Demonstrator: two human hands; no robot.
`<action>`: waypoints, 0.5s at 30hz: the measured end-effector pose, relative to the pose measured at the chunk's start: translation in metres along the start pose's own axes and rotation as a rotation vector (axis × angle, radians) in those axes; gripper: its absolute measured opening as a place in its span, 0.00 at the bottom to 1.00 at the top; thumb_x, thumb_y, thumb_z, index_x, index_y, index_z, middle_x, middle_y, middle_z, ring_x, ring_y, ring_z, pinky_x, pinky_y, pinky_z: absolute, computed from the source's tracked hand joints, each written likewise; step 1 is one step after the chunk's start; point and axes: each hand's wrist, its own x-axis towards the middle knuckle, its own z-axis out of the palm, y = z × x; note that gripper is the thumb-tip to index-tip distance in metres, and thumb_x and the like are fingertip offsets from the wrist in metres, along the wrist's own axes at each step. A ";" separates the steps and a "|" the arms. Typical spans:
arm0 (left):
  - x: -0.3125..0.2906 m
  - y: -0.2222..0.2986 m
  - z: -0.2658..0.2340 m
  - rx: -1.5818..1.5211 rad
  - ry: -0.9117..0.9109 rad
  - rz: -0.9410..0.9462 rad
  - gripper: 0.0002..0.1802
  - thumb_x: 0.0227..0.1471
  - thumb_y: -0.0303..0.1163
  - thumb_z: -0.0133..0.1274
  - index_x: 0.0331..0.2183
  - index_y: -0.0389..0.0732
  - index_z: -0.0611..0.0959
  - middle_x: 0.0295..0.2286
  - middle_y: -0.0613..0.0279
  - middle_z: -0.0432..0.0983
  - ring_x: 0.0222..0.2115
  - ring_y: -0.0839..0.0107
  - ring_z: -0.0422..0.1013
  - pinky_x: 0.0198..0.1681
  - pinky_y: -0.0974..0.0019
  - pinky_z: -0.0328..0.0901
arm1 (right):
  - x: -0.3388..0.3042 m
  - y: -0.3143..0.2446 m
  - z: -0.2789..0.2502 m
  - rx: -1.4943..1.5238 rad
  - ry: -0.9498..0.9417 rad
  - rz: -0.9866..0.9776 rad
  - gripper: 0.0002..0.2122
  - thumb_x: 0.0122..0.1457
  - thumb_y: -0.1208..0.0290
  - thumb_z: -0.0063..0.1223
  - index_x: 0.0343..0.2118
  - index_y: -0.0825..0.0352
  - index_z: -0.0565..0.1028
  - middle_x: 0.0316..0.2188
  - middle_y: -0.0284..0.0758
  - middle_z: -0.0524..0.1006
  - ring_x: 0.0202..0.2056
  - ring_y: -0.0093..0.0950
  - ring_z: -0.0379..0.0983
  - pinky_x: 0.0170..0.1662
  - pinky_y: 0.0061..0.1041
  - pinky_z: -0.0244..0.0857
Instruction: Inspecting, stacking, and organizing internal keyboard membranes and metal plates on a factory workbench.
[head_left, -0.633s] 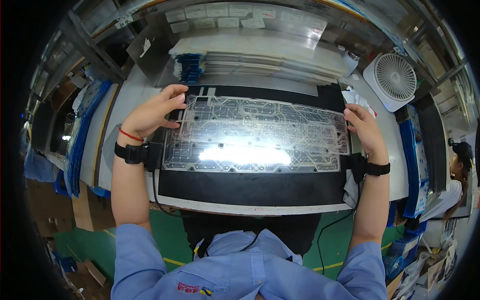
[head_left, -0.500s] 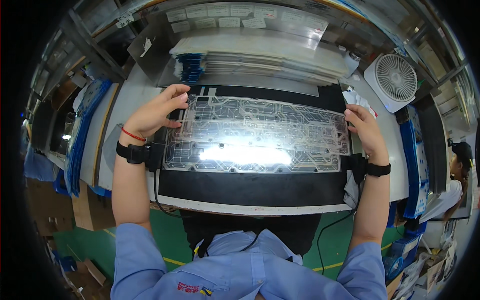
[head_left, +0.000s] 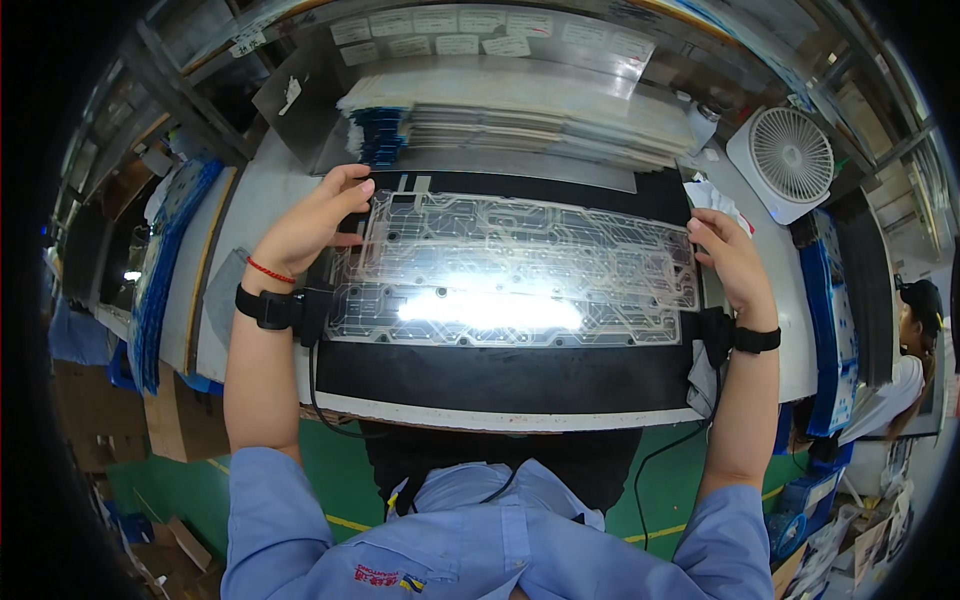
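A clear circuit sheet [head_left: 520, 245] with fine printed tracks lies on a black mat [head_left: 500, 380], and a bright light glares off its middle. Short tails stick out at its far left corner. My left hand [head_left: 315, 222] is beside that corner, its fingers apart, the tips at or just off the edge. At the opposite end my right hand [head_left: 735, 258] has curled fingertips on the sheet's right edge, close together there. Black straps with small dark boxes are on both wrists, and cables hang from them.
Behind the mat stands a stack of flat sheets [head_left: 540, 125], with blue pieces at its left end. A white fan [head_left: 785, 160] is at the back right. Blue-edged stacks [head_left: 165, 270] flank the table. A grey cloth [head_left: 703, 385] lies near the front right; another person [head_left: 915, 350] is at far right.
My left hand has shifted slightly left and away from me, off the sheet's corner. The sheet and my right hand look unmoved.
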 end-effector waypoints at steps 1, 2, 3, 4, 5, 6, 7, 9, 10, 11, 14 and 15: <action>0.000 -0.001 -0.001 0.010 0.009 0.007 0.36 0.57 0.51 0.48 0.58 0.39 0.61 0.53 0.53 0.60 0.53 0.63 0.60 0.51 0.56 0.63 | -0.001 -0.001 0.001 0.001 0.004 -0.007 0.20 0.59 0.60 0.54 0.50 0.68 0.71 0.41 0.33 0.74 0.43 0.23 0.69 0.46 0.23 0.63; 0.001 -0.002 -0.002 0.021 0.019 0.014 0.36 0.57 0.51 0.48 0.58 0.39 0.60 0.53 0.52 0.61 0.53 0.63 0.61 0.52 0.57 0.63 | 0.003 0.007 -0.001 -0.049 0.018 -0.056 0.21 0.59 0.60 0.55 0.50 0.69 0.71 0.40 0.34 0.75 0.42 0.24 0.70 0.46 0.23 0.63; 0.001 -0.003 -0.003 0.032 0.028 0.022 0.36 0.57 0.51 0.48 0.59 0.38 0.60 0.52 0.52 0.62 0.53 0.63 0.62 0.52 0.59 0.62 | 0.007 0.014 -0.003 -0.099 0.034 -0.106 0.21 0.58 0.61 0.56 0.50 0.70 0.71 0.40 0.36 0.75 0.42 0.24 0.70 0.46 0.24 0.64; 0.002 -0.003 -0.004 -0.003 0.028 0.026 0.35 0.58 0.50 0.47 0.59 0.39 0.60 0.53 0.50 0.62 0.53 0.63 0.62 0.52 0.59 0.62 | 0.011 0.021 -0.005 -0.149 0.049 -0.156 0.22 0.58 0.61 0.56 0.50 0.70 0.71 0.40 0.37 0.75 0.41 0.25 0.71 0.46 0.24 0.64; 0.003 -0.003 -0.004 -0.038 0.027 0.030 0.34 0.59 0.49 0.47 0.58 0.40 0.60 0.53 0.49 0.62 0.53 0.63 0.63 0.52 0.60 0.61 | 0.012 0.026 -0.008 -0.195 0.073 -0.155 0.22 0.57 0.61 0.57 0.50 0.71 0.71 0.39 0.38 0.75 0.41 0.26 0.71 0.46 0.24 0.65; 0.004 -0.005 -0.004 -0.076 0.026 0.029 0.33 0.59 0.48 0.46 0.58 0.40 0.60 0.53 0.47 0.62 0.53 0.63 0.63 0.52 0.61 0.61 | 0.010 0.025 -0.008 -0.244 0.093 -0.152 0.23 0.56 0.60 0.58 0.50 0.72 0.71 0.39 0.39 0.76 0.40 0.26 0.72 0.45 0.24 0.65; 0.004 -0.005 -0.004 -0.082 0.031 0.028 0.33 0.59 0.48 0.46 0.58 0.40 0.59 0.53 0.48 0.62 0.52 0.63 0.64 0.52 0.61 0.61 | 0.008 0.023 -0.007 -0.293 0.112 -0.149 0.24 0.56 0.60 0.59 0.50 0.72 0.71 0.39 0.40 0.76 0.39 0.27 0.72 0.45 0.25 0.66; 0.006 -0.005 -0.005 -0.094 0.038 0.028 0.33 0.60 0.47 0.46 0.59 0.40 0.59 0.53 0.48 0.62 0.49 0.64 0.67 0.51 0.63 0.62 | 0.004 0.016 -0.001 -0.334 0.106 -0.145 0.25 0.55 0.60 0.60 0.50 0.73 0.70 0.39 0.42 0.76 0.38 0.27 0.72 0.43 0.25 0.67; 0.008 -0.005 -0.004 -0.137 0.051 0.011 0.33 0.59 0.46 0.47 0.58 0.40 0.59 0.52 0.49 0.64 0.48 0.65 0.68 0.49 0.64 0.63 | 0.002 0.013 0.001 -0.354 0.104 -0.143 0.26 0.55 0.59 0.60 0.50 0.73 0.70 0.39 0.42 0.76 0.38 0.27 0.72 0.43 0.25 0.67; 0.009 -0.006 -0.004 -0.179 0.064 -0.005 0.32 0.59 0.46 0.48 0.58 0.40 0.60 0.51 0.50 0.66 0.46 0.66 0.69 0.48 0.66 0.64 | 0.002 0.013 0.001 -0.355 0.109 -0.141 0.26 0.55 0.60 0.60 0.50 0.74 0.70 0.39 0.42 0.76 0.37 0.27 0.72 0.42 0.25 0.67; 0.017 -0.014 -0.008 -0.397 0.035 0.009 0.29 0.58 0.43 0.50 0.55 0.38 0.65 0.44 0.57 0.71 0.40 0.72 0.71 0.42 0.71 0.65 | 0.006 0.017 0.000 -0.329 0.121 -0.135 0.25 0.55 0.61 0.59 0.50 0.74 0.70 0.37 0.41 0.76 0.36 0.25 0.72 0.39 0.24 0.67; 0.020 -0.019 -0.010 -0.485 0.016 0.023 0.27 0.58 0.42 0.51 0.54 0.37 0.68 0.42 0.59 0.73 0.38 0.75 0.71 0.40 0.73 0.65 | 0.008 0.018 -0.001 -0.301 0.122 -0.132 0.25 0.56 0.61 0.59 0.50 0.74 0.70 0.36 0.40 0.77 0.35 0.25 0.72 0.38 0.23 0.67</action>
